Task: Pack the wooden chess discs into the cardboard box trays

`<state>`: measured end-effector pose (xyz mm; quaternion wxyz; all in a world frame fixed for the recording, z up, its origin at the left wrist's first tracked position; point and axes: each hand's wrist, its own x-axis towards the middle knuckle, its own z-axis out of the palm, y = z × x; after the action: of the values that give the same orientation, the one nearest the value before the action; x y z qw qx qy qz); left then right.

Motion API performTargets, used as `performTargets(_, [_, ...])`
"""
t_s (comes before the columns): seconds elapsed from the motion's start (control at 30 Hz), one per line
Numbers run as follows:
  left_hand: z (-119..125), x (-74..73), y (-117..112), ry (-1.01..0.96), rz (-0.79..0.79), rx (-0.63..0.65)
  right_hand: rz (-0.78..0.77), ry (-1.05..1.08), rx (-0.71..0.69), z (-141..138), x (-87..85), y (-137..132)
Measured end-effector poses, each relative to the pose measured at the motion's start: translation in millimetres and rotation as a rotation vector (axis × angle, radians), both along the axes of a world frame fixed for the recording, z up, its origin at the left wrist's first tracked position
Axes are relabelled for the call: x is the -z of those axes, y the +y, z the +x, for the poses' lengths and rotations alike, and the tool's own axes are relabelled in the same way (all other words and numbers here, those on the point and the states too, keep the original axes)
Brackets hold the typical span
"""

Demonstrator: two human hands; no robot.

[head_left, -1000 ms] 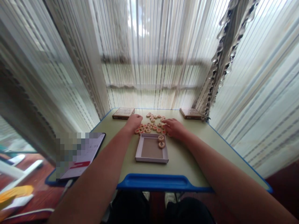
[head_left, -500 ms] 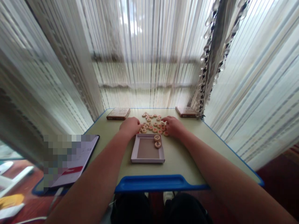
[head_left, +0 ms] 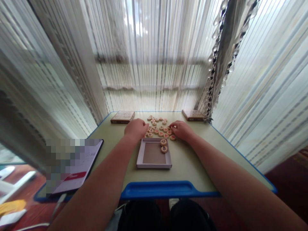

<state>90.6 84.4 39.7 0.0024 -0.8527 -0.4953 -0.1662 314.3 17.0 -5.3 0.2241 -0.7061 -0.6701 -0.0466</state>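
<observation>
Several round wooden xiangqi pieces (head_left: 156,132) with red or dark characters lie loose across the middle of the table. My left hand (head_left: 136,128) is at the left side of the pieces, its fingers curled together; whatever they may hold is hidden. On the right side, my right hand (head_left: 181,130) has its thumb and fingertips closed about a xiangqi piece (head_left: 169,127) at the edge of the group. Nearer me is a shallow, open pale box tray (head_left: 154,166). Two more pieces (head_left: 164,149) sit in its right half, one behind the other.
Flat boxes stand at the back corners, one on the left (head_left: 123,117) and one on the right (head_left: 193,115). A tablet (head_left: 81,166) lies at the table's left edge. The table has a blue rim with a blue trough (head_left: 158,189) in front. Curtains hang behind.
The fingers of my right hand have drawn in on a piece at the right edge. My left hand has turned slightly, its fingers more curled. The view has shifted a little.
</observation>
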Motion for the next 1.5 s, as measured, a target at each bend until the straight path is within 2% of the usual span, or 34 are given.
performTargets(0.2, [1.4, 3.2, -0.6, -0.045, 0.021, -0.005, 0.006, 0.012, 0.043, 0.2, -0.3, -1.0])
performTargets(0.37, [5.4, 8.2, -1.5, -0.250, 0.161, -0.075, -0.029, 0.015, 0.136, 0.6, -2.1, -1.4])
performTargets(0.53, [8.1, 17.3, 14.2, -0.429, 0.184, -0.063, -0.046, -0.056, 0.196, -1.3, -6.8, -5.9])
performTargets(0.63, [8.7, 22.7, 25.1, -0.477, 0.118, -0.091, -0.063, -0.099, 0.174, -4.9, -9.2, -8.8])
performTargets(0.83, [8.9, 37.7, 37.3, -0.430, -0.014, -0.087, -0.036, -0.064, 0.137, -7.9, -9.2, -7.7])
performTargets(0.93, [7.9, 43.8, 44.4, -0.509, -0.105, -0.123, -0.007, -0.025, 0.106, -11.4, -9.7, -8.1])
performTargets(1.13, [8.6, 45.9, 51.5, -0.591, -0.166, -0.108, 0.051, 0.011, -0.034, -37.9, -13.4, -13.3])
performTargets(1.27, [8.9, 46.3, 51.3, -0.586, -0.186, -0.102, 0.025, 0.017, -0.042, -50.4, -17.8, 7.4])
performTargets(1.37, [8.5, 47.6, 52.4, -0.606, -0.188, -0.094, -0.069, -0.015, -0.026, -46.6, -23.8, 40.5])
performTargets(1.43, [8.0, 47.6, 52.9, -0.643, -0.180, -0.103, -0.050, -0.041, -0.011, -40.3, -27.6, 64.4])
performTargets(1.5, [7.5, 46.6, 52.6, -0.670, -0.183, -0.106, -0.046, -0.063, -0.071, -34.1, -29.7, 85.2])
